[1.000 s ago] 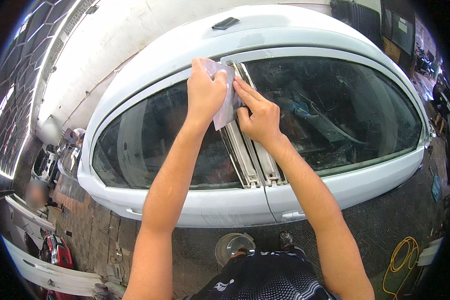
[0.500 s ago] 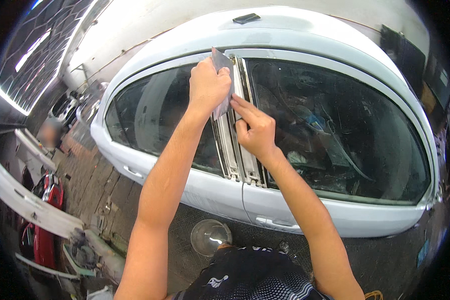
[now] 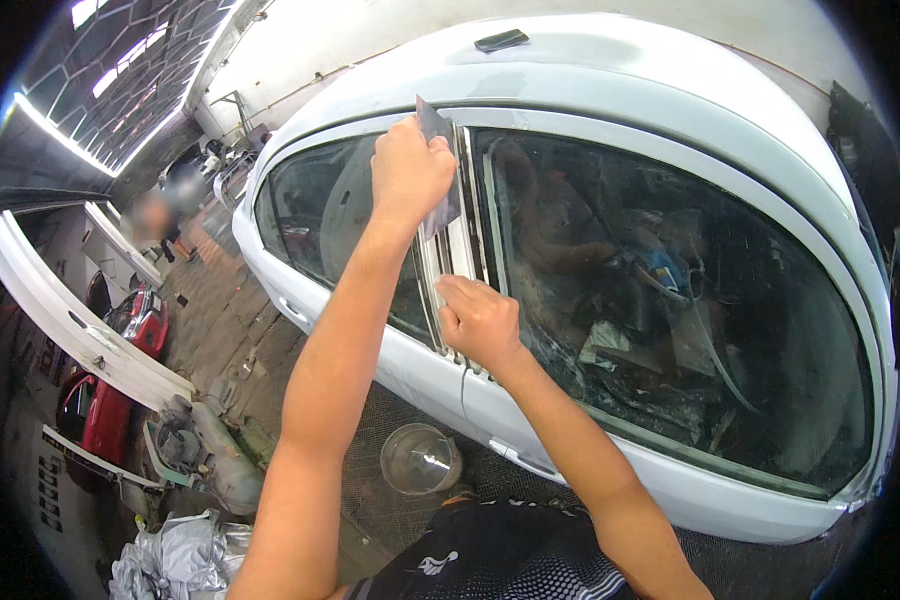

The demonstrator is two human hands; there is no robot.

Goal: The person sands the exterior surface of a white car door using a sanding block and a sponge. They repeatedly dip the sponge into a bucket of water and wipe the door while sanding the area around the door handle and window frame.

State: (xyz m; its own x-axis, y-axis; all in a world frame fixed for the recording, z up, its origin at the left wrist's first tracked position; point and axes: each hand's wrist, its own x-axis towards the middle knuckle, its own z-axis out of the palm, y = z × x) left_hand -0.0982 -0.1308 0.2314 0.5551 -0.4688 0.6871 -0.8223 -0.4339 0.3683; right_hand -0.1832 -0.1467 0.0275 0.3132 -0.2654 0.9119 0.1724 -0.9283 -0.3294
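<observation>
My left hand (image 3: 411, 180) grips a thin, dark grey strip (image 3: 440, 212) and holds it upright over the upper part of the bare pillar between the car's side windows. Its upper end is pointed, and its lower end looks shiny. Lower down, my right hand (image 3: 480, 320) is closed against the white pillar (image 3: 458, 248), fingers curled; anything inside them is hidden. Both hands are at the side of a white car (image 3: 560, 80), with the rear window on the left and the front window (image 3: 660, 290) on the right.
A small black pad (image 3: 501, 41) lies on the roof. On the floor near my feet is a clear bucket (image 3: 421, 459). To the left are loose white car panels (image 3: 80, 320), red car parts (image 3: 120, 420) and crumpled silver sheeting (image 3: 185, 560). Blurred people stand farther back.
My right hand has moved down the pillar, away from the strip, and its fingers have curled in. My left hand still holds the strip. The view has turned somewhat.
</observation>
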